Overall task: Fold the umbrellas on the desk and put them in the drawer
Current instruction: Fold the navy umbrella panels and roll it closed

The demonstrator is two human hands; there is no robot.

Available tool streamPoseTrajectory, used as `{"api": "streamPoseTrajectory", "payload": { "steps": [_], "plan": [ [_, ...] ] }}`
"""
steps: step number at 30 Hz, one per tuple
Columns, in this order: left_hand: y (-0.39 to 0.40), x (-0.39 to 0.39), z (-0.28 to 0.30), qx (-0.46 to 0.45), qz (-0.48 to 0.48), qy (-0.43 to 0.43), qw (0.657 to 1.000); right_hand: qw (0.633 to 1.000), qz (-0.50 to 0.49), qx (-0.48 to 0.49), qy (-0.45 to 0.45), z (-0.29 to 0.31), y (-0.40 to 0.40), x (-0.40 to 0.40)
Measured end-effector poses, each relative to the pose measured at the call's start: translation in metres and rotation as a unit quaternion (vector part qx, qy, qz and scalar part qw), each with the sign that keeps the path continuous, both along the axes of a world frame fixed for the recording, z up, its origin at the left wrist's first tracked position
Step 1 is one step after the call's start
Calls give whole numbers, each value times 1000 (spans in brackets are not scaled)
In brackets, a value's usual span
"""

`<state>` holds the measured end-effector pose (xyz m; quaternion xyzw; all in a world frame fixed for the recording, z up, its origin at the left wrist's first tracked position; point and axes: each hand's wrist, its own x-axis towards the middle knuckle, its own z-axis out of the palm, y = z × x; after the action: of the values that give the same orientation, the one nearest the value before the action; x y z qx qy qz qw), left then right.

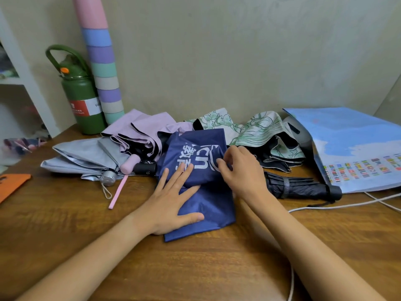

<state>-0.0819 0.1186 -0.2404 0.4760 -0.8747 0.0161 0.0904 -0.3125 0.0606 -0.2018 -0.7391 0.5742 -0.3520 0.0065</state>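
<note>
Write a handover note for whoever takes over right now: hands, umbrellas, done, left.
Left hand: flat, pressing the navy umbrella onto the desk.
Right hand: fingers pinching a fold of the navy canopy near its white print.
Done: the black umbrella lies rolled and strapped, right of the navy one.
Left: navy half folded; grey umbrella, pink umbrella and green-flowered umbrella lie loose behind it. No drawer in view; nothing looks stowed yet.
</note>
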Motion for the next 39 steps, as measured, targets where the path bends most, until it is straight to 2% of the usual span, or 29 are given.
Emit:
{"api": "streamPoseTrajectory", "payload": {
  "steps": [2,5,7,10,14,17,23,28,32,36,39],
  "plan": [
    [2,-2,-1,-57,-6,18,998,999,-21,9,-30,-8,-6,1],
    [10,-4,0,-164,-28,70,984,999,16,34,-38,-18,-13,-1],
    [12,-3,-1,-180,-90,106,974,998,36,38,-43,-20,-16,-3],
    [9,-1,-6,-117,-128,149,973,996,52,30,-63,-20,-16,-5],
    [-2,5,-10,-14,-38,201,979,991,100,-9,-90,-17,-7,-5],
    [-6,5,-12,7,-10,193,981,987,131,-4,-94,-14,2,-8],
    [-9,6,-17,14,-2,187,982,967,185,13,-175,-10,21,-14],
    [-6,5,-15,18,-1,181,983,952,202,82,-216,-13,25,-13],
    [-2,7,-11,34,2,164,986,950,218,123,-187,-6,24,-20],
    [3,15,-5,72,10,130,989,919,278,190,-205,11,35,-28],
    [7,29,0,66,41,134,988,896,313,243,-203,16,42,-34]
  ]
}}
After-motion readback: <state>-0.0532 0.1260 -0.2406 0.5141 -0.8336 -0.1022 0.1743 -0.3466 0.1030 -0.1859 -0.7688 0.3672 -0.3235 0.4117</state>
